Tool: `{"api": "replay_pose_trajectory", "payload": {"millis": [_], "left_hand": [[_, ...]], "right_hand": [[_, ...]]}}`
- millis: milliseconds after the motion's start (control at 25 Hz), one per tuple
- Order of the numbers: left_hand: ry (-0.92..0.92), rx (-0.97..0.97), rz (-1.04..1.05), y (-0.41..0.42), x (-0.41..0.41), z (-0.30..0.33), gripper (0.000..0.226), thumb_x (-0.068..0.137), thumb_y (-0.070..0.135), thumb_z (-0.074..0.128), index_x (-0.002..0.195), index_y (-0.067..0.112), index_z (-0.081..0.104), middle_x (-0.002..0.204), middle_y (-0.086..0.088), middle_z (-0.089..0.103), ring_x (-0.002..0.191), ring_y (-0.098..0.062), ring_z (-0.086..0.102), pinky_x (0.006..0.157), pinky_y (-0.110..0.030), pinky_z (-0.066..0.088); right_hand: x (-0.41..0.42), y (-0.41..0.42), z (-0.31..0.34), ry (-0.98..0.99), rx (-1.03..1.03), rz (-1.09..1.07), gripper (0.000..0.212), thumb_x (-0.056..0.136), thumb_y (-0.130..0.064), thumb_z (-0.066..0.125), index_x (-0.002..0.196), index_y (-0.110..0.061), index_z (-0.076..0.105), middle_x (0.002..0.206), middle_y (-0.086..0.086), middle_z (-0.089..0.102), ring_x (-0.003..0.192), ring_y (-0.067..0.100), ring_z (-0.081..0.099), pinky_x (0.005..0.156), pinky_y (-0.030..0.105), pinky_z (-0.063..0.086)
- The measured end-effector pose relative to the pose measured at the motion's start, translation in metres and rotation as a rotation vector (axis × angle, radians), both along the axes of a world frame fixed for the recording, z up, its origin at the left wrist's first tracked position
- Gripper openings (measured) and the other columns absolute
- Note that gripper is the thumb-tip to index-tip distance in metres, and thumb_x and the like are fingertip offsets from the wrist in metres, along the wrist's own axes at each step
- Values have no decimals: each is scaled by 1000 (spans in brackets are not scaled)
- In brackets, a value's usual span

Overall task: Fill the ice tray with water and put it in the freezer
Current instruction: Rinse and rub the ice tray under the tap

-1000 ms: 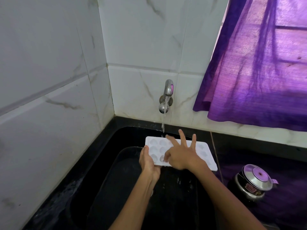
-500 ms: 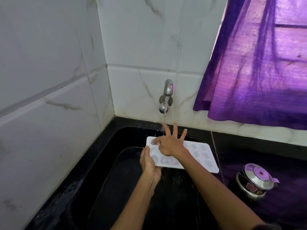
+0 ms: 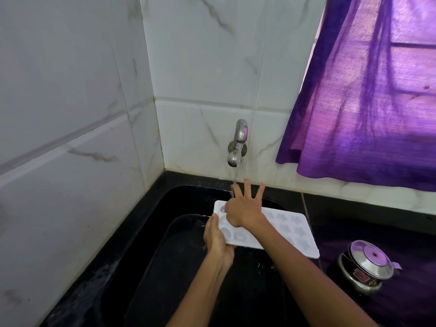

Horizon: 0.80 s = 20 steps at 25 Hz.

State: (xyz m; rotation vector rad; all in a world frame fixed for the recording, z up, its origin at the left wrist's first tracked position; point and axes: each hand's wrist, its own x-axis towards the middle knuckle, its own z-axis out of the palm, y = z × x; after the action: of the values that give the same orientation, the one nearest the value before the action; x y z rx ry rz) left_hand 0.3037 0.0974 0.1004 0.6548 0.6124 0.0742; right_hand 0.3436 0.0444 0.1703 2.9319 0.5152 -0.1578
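One white ice tray (image 3: 285, 230) was held over the black sink (image 3: 179, 267), roughly level, its long side running from the tap side out toward the right, where its far right corner overhung the sink's right rim and the dark worktop (image 3: 354, 215). The left hand (image 3: 217, 241) gripped the tray's near-left corner, thumb lying on the top face and the fingers hidden beneath. The right hand (image 3: 243, 211) lay on the tray's upper left part, three fingers spread and pointing up toward the wall, the thumb and forefinger bent down into the moulds; whether they pinched anything could not be told. One steel tap (image 3: 237, 147) stuck out from the marble-tiled back wall, and a thin stream of water fell from it onto the fingers of the right hand at the tray's back edge. The moulds that showed were partly round and partly star-like; their full count was hidden by the hand.

The sink sat in a corner, tiled walls closing it at the left and back. Open basin lay below and in front of the tray. One lidded steel pot (image 3: 365, 265) stood on the worktop just right of the tray's right end, apart from it. One purple curtain (image 3: 368, 95) hung above, well clear of the hands.
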Motion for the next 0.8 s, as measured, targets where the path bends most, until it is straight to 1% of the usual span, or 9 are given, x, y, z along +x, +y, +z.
{"api": "replay_pose_trajectory", "payload": {"millis": [80,200,240,320,360,440,640,720,800], "left_hand": [[-7,10,8,-1,-1,3,32,96,27,48,121,9,57,112,-20,65,91,-31,64,80,-46,53],[-25,-15,-2,6,0,4,35,96,27,47,125,8,55,115,-20,65,86,-29,65,68,-40,56],[-32,-9,-10,8,0,5,36,96,28,47,125,8,55,115,-20,65,87,-29,65,68,-39,55],[-39,2,-17,9,-1,6,36,96,29,47,125,9,54,115,-20,65,90,-30,65,73,-42,55],[-42,0,-18,10,0,6,36,96,29,47,125,9,54,115,-20,65,93,-32,64,75,-43,55],[-39,-15,-16,9,0,8,36,95,30,48,125,10,54,115,-21,64,99,-34,64,79,-46,54],[-10,-6,-15,2,-4,4,37,94,32,50,122,8,56,113,-21,65,103,-35,63,88,-50,52],[-4,-17,6,5,-2,4,36,94,31,49,122,10,55,115,-21,64,104,-36,63,91,-53,50],[-15,-23,8,6,-2,4,37,95,30,48,125,10,54,116,-21,63,105,-37,62,90,-53,50]], "right_hand": [[1,-2,3,26,58,-15,38,94,-23,46,129,-35,56,160,5,-4,143,39,-20,103,70,-15],[-5,-11,3,63,150,6,49,91,-13,45,130,-42,51,160,1,-4,143,38,-20,104,69,-16],[-8,-15,2,37,217,-3,49,91,-12,46,128,-43,52,160,-1,-3,143,37,-19,105,68,-15],[-17,-20,1,-64,368,-49,46,91,-11,48,122,-44,56,158,-4,-1,144,34,-17,106,68,-12],[-22,-20,0,-91,403,-59,44,91,-11,49,118,-44,58,158,-5,-1,144,33,-17,106,68,-12],[-30,-16,-4,-66,374,-35,40,90,-14,50,113,-45,61,159,-6,-3,143,33,-20,104,69,-14],[-40,-7,-8,-64,234,-5,37,90,-20,55,120,-41,60,160,-2,-13,142,37,-25,102,70,-17],[-41,-8,-6,-14,224,25,38,89,-21,56,121,-41,59,160,-2,-12,142,37,-26,103,69,-17],[-40,-8,-3,2,238,1,41,90,-16,53,118,-45,59,160,-2,-13,141,37,-27,103,68,-19]]}}
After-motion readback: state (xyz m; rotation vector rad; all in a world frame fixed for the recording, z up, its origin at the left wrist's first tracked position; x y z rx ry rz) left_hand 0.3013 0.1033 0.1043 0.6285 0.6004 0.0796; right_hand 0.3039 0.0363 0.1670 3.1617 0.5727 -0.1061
